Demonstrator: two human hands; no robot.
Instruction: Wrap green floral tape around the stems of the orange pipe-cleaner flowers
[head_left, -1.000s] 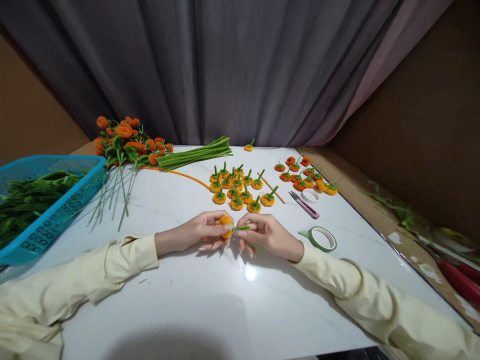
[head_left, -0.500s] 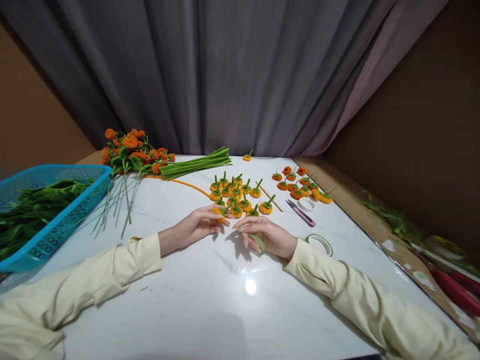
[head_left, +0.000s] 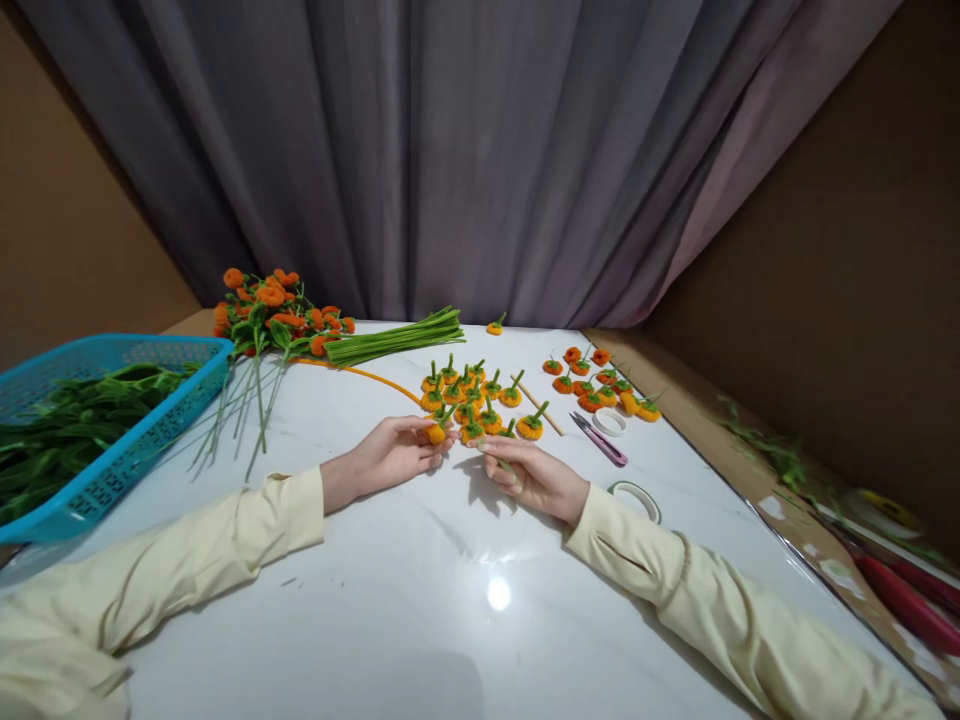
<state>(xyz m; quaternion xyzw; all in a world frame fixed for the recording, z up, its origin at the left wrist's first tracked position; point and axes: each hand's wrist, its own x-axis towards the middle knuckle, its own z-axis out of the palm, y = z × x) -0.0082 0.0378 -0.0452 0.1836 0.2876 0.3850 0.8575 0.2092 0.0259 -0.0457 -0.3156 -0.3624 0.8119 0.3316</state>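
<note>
Yellow flower head in the left hand, a pinch of green in the right

From where I stand, the left hand (head_left: 390, 455) has its fingers curled lightly, holding a fuzzy yellow flower head (head_left: 436, 434) at the fingertips, its green stub tilted up. Just beside it, the right hand (head_left: 538, 476) has thumb and forefinger brought together, pinching a sliver of green (head_left: 505, 466) too small to make out. The two hands are near each other but apart, over the white tabletop (head_left: 360, 620).

Right behind them sits a cluster of yellow flower heads (head_left: 471, 432), stubs up, with a thin wooden stick (head_left: 543, 408) alongside. Off to the right lie orange flower heads (head_left: 589, 402), a ring of white tape (head_left: 597, 425), pink-handled thread snips (head_left: 604, 446) and, near the right sleeve (head_left: 637, 545), a roll of green tape (head_left: 650, 501). Over on the left, a blue basket (head_left: 150, 440) holds green leaves (head_left: 67, 420); beyond it are a bunch of orange flowers (head_left: 270, 293) and a bundle of green stems (head_left: 397, 339).
</note>
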